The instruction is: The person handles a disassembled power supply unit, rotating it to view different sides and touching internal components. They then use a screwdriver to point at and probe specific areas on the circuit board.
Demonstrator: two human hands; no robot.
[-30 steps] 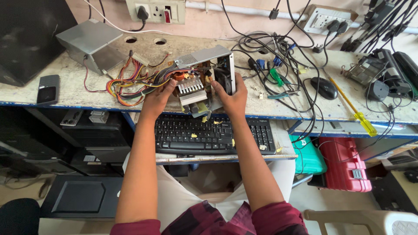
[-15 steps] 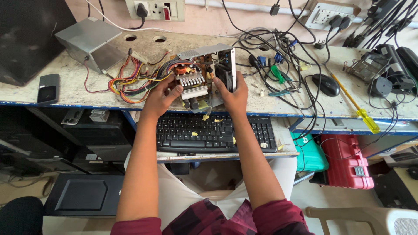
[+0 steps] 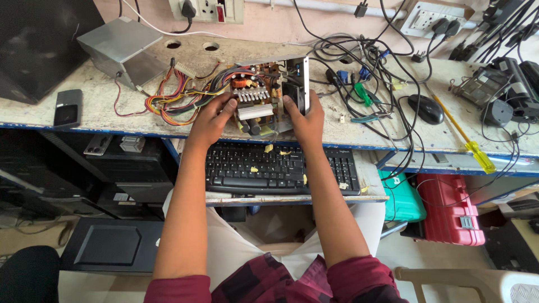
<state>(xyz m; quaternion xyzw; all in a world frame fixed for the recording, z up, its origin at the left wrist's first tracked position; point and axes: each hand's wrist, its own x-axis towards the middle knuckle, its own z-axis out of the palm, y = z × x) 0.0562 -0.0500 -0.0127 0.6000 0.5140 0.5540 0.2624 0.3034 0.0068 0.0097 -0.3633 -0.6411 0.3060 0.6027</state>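
A: Item one, the opened power supply unit. Location?

B: On the tabletop, near its front edge, just above the black keyboard on the pull-out shelf. Cover off; circuit board, finned heat sink and copper coil exposed. Against the view half a second ago, the unit sits a little flatter and squarer to the person.

A: Left hand?

B: Fingers curled onto the unit's left side, tips touching the heat sink. A closed, steadying hold, as before.

A: Right hand?

B: Fingers wrapped round the upright metal end plate with the fan; gripping it. Hold unchanged.

A: Meaning of the shift?

B: By my reading, the unit is being settled and turned for inspection, both hands occupied, no tool in hand.

A: Attached parts?

B: Multicoloured wire bundle, running left from the unit across the tabletop.

A: Surroundings?

B: Grey metal cover at back left; dark phone far left; black mouse and yellow-handled screwdriver to the right; tangled black cables behind.
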